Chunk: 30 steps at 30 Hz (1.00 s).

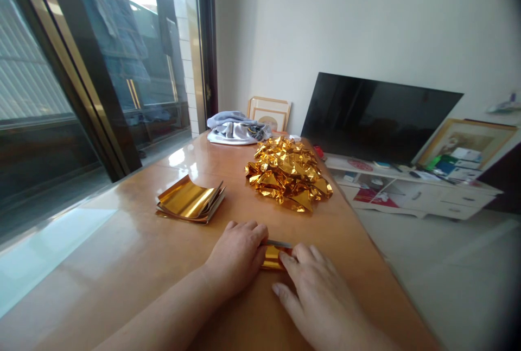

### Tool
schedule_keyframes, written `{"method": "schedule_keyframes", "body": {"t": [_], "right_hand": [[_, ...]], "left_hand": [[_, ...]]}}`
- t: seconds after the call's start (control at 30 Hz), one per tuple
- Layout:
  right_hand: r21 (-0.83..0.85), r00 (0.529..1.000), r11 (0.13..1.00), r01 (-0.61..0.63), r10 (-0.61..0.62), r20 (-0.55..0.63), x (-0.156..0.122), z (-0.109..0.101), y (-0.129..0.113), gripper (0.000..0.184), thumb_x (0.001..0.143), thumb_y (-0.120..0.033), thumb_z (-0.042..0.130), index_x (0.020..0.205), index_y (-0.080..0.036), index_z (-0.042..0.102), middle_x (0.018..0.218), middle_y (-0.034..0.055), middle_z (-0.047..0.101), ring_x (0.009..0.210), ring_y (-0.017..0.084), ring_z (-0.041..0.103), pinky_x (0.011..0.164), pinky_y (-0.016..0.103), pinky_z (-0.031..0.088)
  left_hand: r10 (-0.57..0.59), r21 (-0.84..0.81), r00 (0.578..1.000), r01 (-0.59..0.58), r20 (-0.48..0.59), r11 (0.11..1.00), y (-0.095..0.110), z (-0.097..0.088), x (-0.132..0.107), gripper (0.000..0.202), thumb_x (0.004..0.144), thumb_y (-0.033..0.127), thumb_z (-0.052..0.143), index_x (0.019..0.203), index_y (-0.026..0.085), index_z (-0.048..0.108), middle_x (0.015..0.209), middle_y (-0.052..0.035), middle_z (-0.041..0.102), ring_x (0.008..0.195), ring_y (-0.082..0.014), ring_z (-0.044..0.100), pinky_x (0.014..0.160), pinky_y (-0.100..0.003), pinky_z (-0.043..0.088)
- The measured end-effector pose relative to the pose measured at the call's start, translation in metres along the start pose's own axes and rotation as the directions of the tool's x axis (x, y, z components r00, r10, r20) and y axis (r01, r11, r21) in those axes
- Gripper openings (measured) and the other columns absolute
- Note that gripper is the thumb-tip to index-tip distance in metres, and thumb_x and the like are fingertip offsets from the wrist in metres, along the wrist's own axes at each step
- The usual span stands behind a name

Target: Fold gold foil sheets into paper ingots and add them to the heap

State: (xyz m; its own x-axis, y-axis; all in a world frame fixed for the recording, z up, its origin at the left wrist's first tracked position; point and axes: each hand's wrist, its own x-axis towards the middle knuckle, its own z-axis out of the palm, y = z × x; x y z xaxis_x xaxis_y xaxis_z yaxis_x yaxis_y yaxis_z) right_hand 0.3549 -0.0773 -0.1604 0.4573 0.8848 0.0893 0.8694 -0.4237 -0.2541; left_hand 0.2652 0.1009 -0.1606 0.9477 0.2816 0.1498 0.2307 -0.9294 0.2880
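Working at a wooden table [134,221] beside a window [93,69], with a black TV [378,117] and white cabinet [411,193] off to the right. Grey cloth [236,129] and 1 picture frame [268,113] at the far end. Crumpled gold foil pile [288,174] mid-table, curled foil stack [190,200] left of it, both well apart from the hands. Near edge: left hand [235,256] with fingers curled, clenched on the left end of a small foil piece [273,257]; right hand [317,286] with fingers spread, tips on its right end, grip unclear. Foil piece between the 2 hands, touching both, long axis running side to side, grey strip [279,243] along its far edge.
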Motion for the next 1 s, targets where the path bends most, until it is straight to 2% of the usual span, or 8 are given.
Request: {"method": "schedule_keyframes", "body": {"t": [0.73, 1.0], "right_hand": [[0.008, 0.999, 0.999, -0.051, 0.051, 0.013, 0.0028, -0.0007, 0.0029, 0.031, 0.089, -0.044, 0.06, 0.114, -0.027, 0.068, 0.109, 0.0097, 0.061, 0.101, 0.03, 0.055, 0.09, 0.042, 0.043], [-0.014, 0.998, 0.998, -0.063, 0.064, 0.015, 0.002, -0.0034, 0.0017, 0.034, 0.09, -0.042, 0.059, 0.12, -0.027, 0.066, 0.11, 0.0084, 0.06, 0.102, 0.028, 0.055, 0.091, 0.041, 0.042]], "left_hand": [[0.017, 0.002, 1.0, -0.017, -0.001, 1.0, -0.0034, 0.005, -0.0005, 0.016, 0.094, 0.027, 0.047, 0.09, 0.022, 0.061, 0.093, -0.0057, 0.062, 0.085, -0.0203, 0.06, 0.077, -0.033, 0.039], [-0.002, -0.019, 1.0, 0.001, -0.006, 1.0, -0.0016, 0.0026, -0.0003, 0.015, 0.093, 0.024, 0.045, 0.09, 0.021, 0.06, 0.093, -0.005, 0.061, 0.088, -0.0199, 0.059, 0.078, -0.032, 0.038]]}}
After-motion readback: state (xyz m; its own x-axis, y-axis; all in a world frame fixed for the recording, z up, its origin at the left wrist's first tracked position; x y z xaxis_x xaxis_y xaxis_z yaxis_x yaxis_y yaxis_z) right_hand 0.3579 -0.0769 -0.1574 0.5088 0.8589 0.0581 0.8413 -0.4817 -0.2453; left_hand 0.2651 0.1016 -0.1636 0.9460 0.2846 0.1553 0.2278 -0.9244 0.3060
